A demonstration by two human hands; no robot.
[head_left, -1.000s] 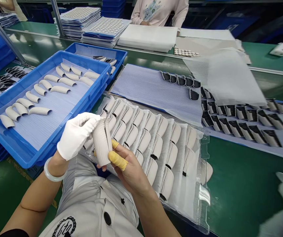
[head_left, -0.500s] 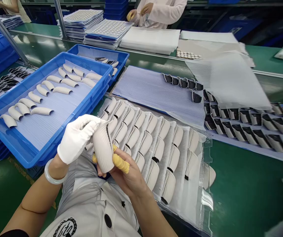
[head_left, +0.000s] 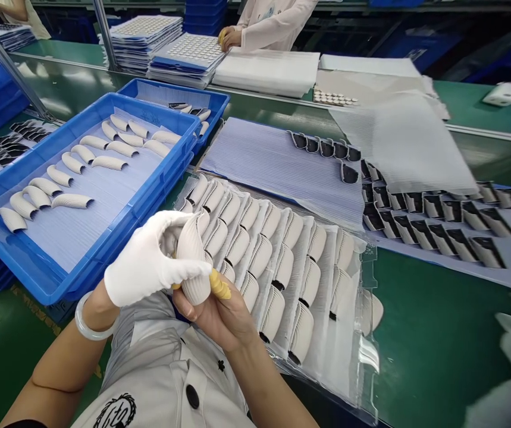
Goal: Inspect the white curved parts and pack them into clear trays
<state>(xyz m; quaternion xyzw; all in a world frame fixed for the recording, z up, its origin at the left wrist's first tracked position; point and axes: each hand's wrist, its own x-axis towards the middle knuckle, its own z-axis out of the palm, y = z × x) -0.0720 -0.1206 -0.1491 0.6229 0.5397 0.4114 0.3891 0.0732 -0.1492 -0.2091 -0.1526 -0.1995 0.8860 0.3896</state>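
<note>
A cream, ribbed, curved shell-like piece [head_left: 189, 241] is held between my two hands above my lap. My left hand [head_left: 141, 258], in a white glove, closes around it from the left, with the thumb laid across its lower front. My right hand [head_left: 226, 315] grips the lower end from below and the right; yellow finger covers show on its fingers. Part of the piece's far side is hidden. Just beyond my hands, a clear plastic tray [head_left: 339, 362] holds rows of similar cream pieces with dark edges, separated by white sheet strips.
To the left, a blue bin [head_left: 124, 223] contains several ribbed cream pieces on a lined sheet. Dark-lined pieces [head_left: 442, 238] lie in rows at right, partly under a translucent sheet [head_left: 411, 142]. Across the bench, a person [head_left: 277, 24] stands by stacked sheets [head_left: 264, 71].
My left hand has shifted from pinching the piece's top to wrapping its side, thumb across the front. The piece has turned slightly. The person opposite has moved a hand to the stacked sheets.
</note>
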